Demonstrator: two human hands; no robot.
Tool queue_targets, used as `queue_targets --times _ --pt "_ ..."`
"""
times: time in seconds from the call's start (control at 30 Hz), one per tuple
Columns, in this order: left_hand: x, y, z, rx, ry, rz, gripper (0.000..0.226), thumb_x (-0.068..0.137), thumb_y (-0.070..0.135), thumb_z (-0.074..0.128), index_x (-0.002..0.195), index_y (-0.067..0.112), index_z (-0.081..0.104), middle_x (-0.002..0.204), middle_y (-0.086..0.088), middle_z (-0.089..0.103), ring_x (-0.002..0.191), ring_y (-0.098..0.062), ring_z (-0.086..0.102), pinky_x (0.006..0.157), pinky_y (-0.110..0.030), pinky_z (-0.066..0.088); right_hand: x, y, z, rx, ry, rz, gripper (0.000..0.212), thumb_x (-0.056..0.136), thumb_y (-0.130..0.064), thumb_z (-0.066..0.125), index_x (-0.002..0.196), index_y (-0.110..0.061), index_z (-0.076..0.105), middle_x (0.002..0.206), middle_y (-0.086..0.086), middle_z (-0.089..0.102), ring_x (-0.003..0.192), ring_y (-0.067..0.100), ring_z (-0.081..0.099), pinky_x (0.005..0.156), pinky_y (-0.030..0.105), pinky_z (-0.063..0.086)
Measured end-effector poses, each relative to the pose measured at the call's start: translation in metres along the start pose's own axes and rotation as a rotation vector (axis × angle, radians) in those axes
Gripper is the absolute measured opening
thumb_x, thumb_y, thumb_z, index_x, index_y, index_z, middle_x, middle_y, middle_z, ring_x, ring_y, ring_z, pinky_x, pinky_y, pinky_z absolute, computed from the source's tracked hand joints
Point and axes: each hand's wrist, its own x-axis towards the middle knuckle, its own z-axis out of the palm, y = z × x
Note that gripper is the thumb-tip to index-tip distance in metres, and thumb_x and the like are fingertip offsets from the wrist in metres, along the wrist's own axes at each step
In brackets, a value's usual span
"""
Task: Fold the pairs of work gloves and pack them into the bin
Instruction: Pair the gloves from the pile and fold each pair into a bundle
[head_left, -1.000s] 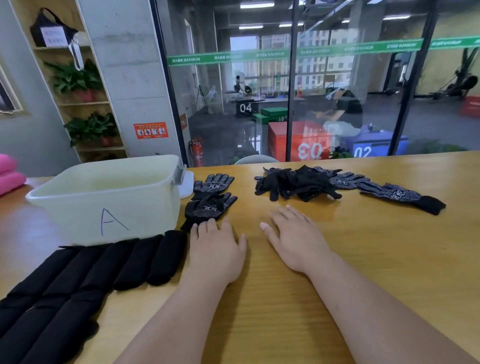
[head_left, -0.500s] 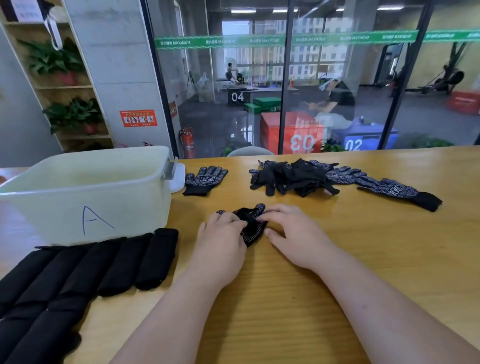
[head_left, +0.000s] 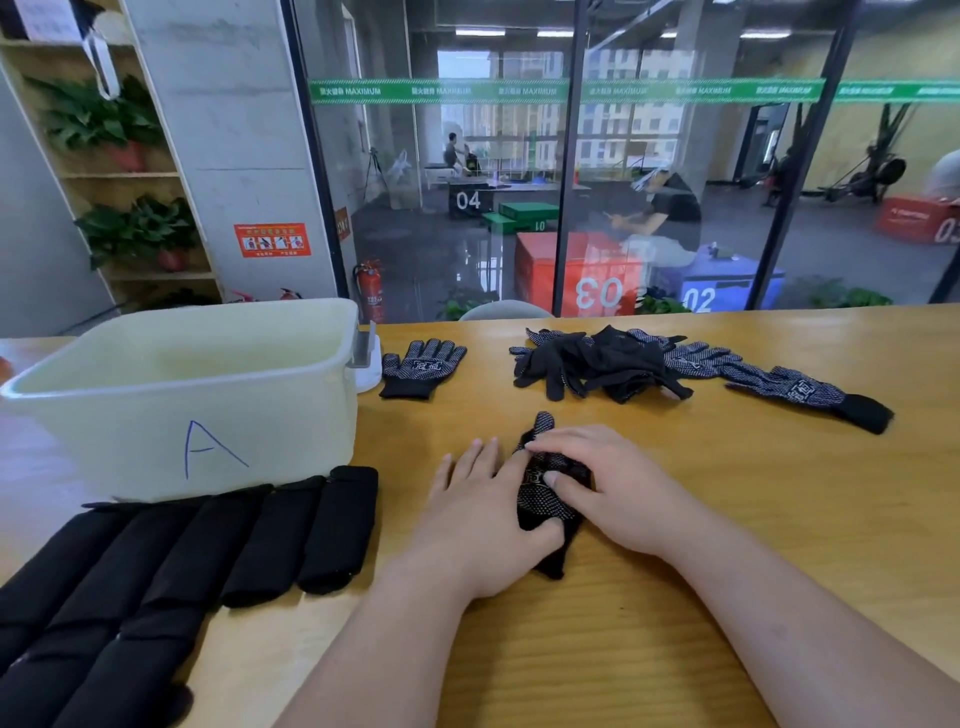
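Though handwritten, clear "A" (head_left: 213, 451) on bin (head_left: 304, 410).

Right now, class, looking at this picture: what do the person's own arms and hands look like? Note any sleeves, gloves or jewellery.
The left arm and right arm are bare down to the picture's bottom edge; no sleeves show. The left hand and right hand wear no gloves, and no ring, watch or bracelet is visible.
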Motion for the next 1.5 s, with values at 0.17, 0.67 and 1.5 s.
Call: queue_targets --times 0.17,0.67,1.5 --pt "-0.001 -0.003 -0.003 0.022 0.046 0.011 0.097 0.09 0.087 0.038 0.168 0.033 0.018 0.176 0.01 0.013 0.163 -0.019 0.0 0.132 -0.049 0.001 -0.002 0.003 0.001 -0.051 0.037 0.064 0.042 0.103 -0.043 0.062 0.144 -0.037 0.06 0.141 -0.019 0.058 0.133 0.009 0.049 0.114 0.035 0.041" --pt "0.003 -0.018 0.001 -0.18 0.137 0.048 0.066 0.098 0.047 0.059 0.16 0.037 0.037 0.154 0.012 0.051 0.15 -0.016 0.034 0.126 -0.047 0.03 -0.003 0.003 -0.002 0.026 -0.039 0.012 0.049 0.09 -0.038 0.068 0.139 -0.036 0.061 0.132 -0.018 0.059 0.12 0.01 0.058 0.104 0.037 0.049" --pt "0.0 -0.011 -0.002 -0.153 0.302 -0.093 0.062 0.103 0.037 0.061 0.16 0.023 0.043 0.158 0.003 0.047 0.149 -0.019 0.029 0.126 -0.039 0.027 -0.005 -0.013 0.0 0.202 0.209 0.073 0.023 0.098 -0.031 0.071 0.12 -0.035 0.078 0.123 -0.024 0.065 0.121 0.0 0.05 0.104 0.025 0.037"
